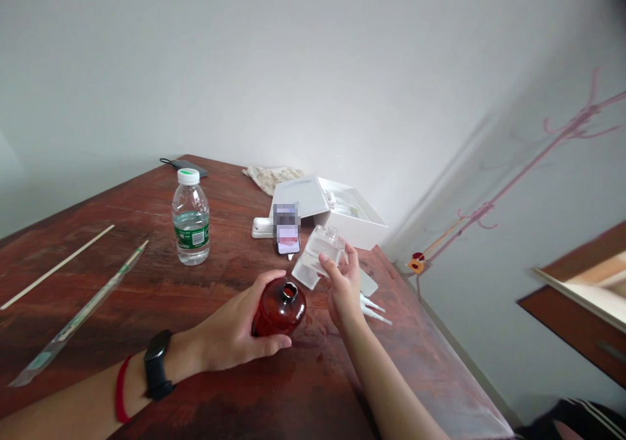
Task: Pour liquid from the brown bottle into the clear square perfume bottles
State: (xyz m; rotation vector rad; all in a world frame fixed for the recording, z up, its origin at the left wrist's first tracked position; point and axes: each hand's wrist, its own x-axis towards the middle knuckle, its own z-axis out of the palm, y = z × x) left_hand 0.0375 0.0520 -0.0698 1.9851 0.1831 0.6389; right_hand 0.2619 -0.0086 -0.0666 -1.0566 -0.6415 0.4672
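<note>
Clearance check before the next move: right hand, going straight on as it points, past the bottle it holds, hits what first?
Probably the white box, beyond the clear glass bottle in the right hand, though depth is hard to judge.

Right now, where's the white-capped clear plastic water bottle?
The clear plastic water bottle stands upright on the reddish-brown wooden table in the head view, left of a phone, beyond the left hand on a dark red bottle.

Held are one amber glass bottle point(280, 311) and one clear glass bottle point(317, 256). The desk point(229, 257) also carries one water bottle point(190, 221), one white box point(349, 215) and one phone point(287, 241)
</note>
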